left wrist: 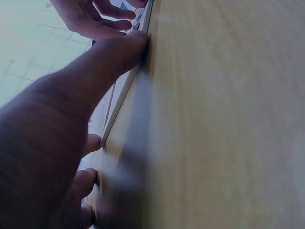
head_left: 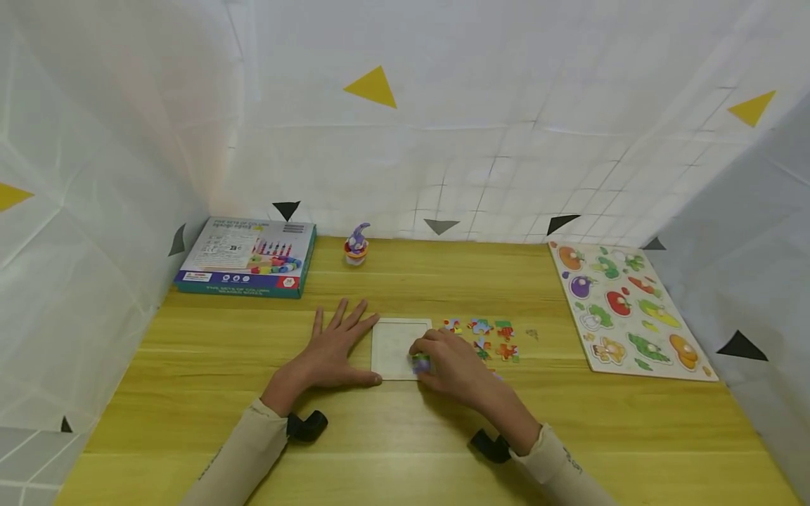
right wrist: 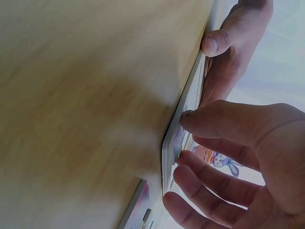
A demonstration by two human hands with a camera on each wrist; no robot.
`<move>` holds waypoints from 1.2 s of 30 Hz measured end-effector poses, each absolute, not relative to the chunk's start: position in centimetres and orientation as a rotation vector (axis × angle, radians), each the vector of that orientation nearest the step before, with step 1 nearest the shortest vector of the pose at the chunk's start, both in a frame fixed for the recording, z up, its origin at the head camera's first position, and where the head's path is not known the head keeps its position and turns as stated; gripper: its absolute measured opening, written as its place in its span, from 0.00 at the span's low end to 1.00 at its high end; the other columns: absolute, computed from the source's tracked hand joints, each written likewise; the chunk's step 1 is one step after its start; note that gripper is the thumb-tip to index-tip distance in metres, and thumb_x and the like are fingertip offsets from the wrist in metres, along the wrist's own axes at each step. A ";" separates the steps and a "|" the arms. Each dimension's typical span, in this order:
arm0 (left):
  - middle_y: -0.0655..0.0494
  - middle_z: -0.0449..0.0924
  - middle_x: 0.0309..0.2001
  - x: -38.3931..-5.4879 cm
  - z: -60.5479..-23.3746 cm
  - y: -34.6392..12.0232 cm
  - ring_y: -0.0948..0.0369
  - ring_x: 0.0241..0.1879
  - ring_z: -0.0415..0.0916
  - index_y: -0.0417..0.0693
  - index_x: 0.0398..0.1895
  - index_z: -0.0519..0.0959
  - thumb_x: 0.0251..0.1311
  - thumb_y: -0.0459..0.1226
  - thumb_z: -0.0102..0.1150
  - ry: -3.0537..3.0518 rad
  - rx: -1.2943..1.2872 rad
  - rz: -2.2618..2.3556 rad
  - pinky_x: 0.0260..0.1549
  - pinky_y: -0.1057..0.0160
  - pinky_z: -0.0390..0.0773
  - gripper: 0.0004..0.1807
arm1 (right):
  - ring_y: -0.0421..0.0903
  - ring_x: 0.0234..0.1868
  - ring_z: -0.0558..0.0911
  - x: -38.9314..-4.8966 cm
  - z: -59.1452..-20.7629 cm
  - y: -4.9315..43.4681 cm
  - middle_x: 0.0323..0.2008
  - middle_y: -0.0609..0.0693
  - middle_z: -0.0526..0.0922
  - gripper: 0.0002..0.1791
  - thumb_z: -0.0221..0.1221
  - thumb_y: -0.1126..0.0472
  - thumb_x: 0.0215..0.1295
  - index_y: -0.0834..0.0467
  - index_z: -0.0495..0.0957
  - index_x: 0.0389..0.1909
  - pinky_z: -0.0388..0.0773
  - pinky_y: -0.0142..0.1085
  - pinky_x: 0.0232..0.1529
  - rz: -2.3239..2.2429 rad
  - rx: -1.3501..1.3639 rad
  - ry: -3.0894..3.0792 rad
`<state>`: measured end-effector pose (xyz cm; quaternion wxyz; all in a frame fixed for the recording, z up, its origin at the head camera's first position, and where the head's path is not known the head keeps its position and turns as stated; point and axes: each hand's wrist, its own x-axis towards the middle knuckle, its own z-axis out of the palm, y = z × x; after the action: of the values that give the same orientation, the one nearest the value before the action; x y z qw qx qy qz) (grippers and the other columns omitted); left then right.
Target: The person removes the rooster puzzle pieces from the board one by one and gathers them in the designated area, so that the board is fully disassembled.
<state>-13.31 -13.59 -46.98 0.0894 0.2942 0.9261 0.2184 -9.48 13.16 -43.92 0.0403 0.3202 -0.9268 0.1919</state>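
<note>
A pale puzzle tray [head_left: 391,346] lies flat on the table. My left hand [head_left: 332,351] is spread beside it, with thumb and index finger touching its left edge. Over the tray's lower right corner, my right hand [head_left: 452,365] pinches a purple and green puzzle piece [head_left: 420,363] between thumb and fingers. In the right wrist view that puzzle piece [right wrist: 178,140] sits low inside the tray's rim, partly covered by the fingers. Several colourful puzzle pieces [head_left: 506,351] are spread just right of the tray; some are hidden behind my right hand.
At the back left lies a boxed bead set [head_left: 247,256]. A small purple figurine [head_left: 357,244] stands near the back edge. On the right is a vegetable peg board [head_left: 633,309]. White sheeting [head_left: 474,161] hangs around the wooden table [head_left: 380,450].
</note>
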 end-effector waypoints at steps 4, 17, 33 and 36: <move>0.52 0.36 0.81 -13.3 -47.1 -13.5 0.44 0.78 0.26 0.58 0.81 0.52 0.49 0.72 0.62 2.748 0.873 0.649 0.65 0.30 0.23 0.59 | 0.45 0.38 0.79 -9.5 -44.0 13.1 0.37 0.48 0.80 0.15 0.75 0.63 0.49 0.56 0.86 0.39 0.79 0.40 0.38 0.588 0.971 -2.844; 0.52 0.36 0.81 -13.3 -47.2 -13.6 0.44 0.78 0.26 0.58 0.81 0.52 0.49 0.72 0.62 2.764 0.874 0.634 0.65 0.30 0.23 0.60 | 0.45 0.35 0.78 -9.4 -43.9 13.0 0.37 0.47 0.76 0.15 0.76 0.63 0.48 0.56 0.86 0.39 0.76 0.37 0.34 0.623 0.939 -2.857; 0.51 0.37 0.81 -13.3 -47.1 -13.6 0.43 0.78 0.27 0.58 0.81 0.52 0.49 0.71 0.62 2.759 0.878 0.660 0.65 0.30 0.23 0.59 | 0.44 0.35 0.78 -9.3 -43.7 13.3 0.38 0.49 0.77 0.15 0.76 0.62 0.49 0.58 0.85 0.39 0.77 0.36 0.34 0.646 0.962 -2.816; 0.52 0.37 0.81 -13.4 -47.1 -13.7 0.43 0.78 0.27 0.58 0.81 0.52 0.49 0.71 0.62 2.760 0.874 0.648 0.65 0.30 0.23 0.59 | 0.44 0.35 0.78 -9.2 -43.5 13.5 0.38 0.49 0.77 0.14 0.76 0.62 0.50 0.58 0.86 0.39 0.77 0.36 0.34 0.644 0.959 -2.817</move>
<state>-13.38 -13.65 -47.14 0.0874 0.2935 0.9267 0.2177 -9.19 13.45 -43.53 0.0482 0.3146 -0.9241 0.2113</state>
